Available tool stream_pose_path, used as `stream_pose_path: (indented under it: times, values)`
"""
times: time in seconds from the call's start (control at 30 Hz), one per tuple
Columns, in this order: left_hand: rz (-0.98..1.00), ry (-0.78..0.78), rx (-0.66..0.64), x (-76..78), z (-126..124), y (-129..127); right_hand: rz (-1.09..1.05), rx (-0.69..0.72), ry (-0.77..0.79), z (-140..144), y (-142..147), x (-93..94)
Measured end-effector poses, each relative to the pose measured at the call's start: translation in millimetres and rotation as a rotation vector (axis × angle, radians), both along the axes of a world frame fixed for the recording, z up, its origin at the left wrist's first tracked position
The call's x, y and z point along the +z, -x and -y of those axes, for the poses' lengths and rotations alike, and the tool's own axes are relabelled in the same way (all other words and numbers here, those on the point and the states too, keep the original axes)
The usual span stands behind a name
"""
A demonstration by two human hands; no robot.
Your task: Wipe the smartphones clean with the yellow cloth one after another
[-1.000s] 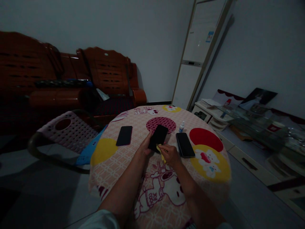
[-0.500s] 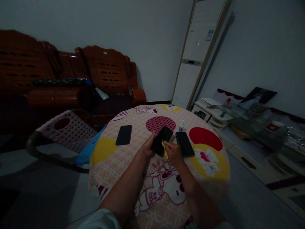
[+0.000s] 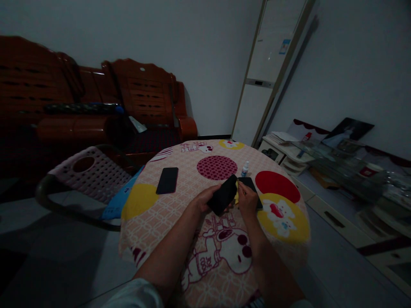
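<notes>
Bare left hand (image 3: pixel 207 199) clamped around one end of a black, flat, rectangular phone (image 3: pixel 223 195), held tilted between both hands. Right hand (image 3: pixel 248 199) pinching a small yellow cloth (image 3: pixel 236 197) at the phone's right edge; cannot tell if pressed on. Second black rectangular phone (image 3: pixel 247 182) lies partly hidden behind right hand. Small white bottle with blue label (image 3: pixel 245 168) upright, just beyond right hand. Dark phone with reddish edge (image 3: pixel 167 180) flat, left of left hand. Pink-beige patterned tablecloth (image 3: pixel 184 166) below both.
</notes>
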State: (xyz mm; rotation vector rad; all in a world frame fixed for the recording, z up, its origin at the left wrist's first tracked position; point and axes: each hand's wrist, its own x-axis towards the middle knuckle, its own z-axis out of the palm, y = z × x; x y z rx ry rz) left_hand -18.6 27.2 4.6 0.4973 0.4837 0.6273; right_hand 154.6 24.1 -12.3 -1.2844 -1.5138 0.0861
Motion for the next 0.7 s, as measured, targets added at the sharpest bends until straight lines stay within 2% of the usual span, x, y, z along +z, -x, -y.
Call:
stream_pose_path:
  times: [0.1,0.23,0.3,0.37,0.5,0.7]
  values:
    - [-0.041,0.035,0.065,-0.8,-1.7,-1.4,0.022,0.097,0.022,5.2,8.9,1.1]
    - [-0.123,0.104,0.281,-1.9,-8.5,1.0,0.203,0.403,0.118,20.0,34.2,0.9]
    - [-0.14,0.111,0.31,-1.6,-10.7,3.2,0.252,0.49,0.138,25.6,43.4,0.5]
    - [-0.135,0.109,0.296,-0.6,-11.1,4.7,0.248,0.509,0.141,27.1,46.4,0.4]
    - [-0.107,0.07,0.218,0.6,-6.3,3.5,0.1,0.388,0.113,19.4,35.5,2.4]
    - [-0.076,-0.069,-0.056,-3.2,3.3,0.8,-0.227,0.045,0.05,7.0,10.4,7.6]
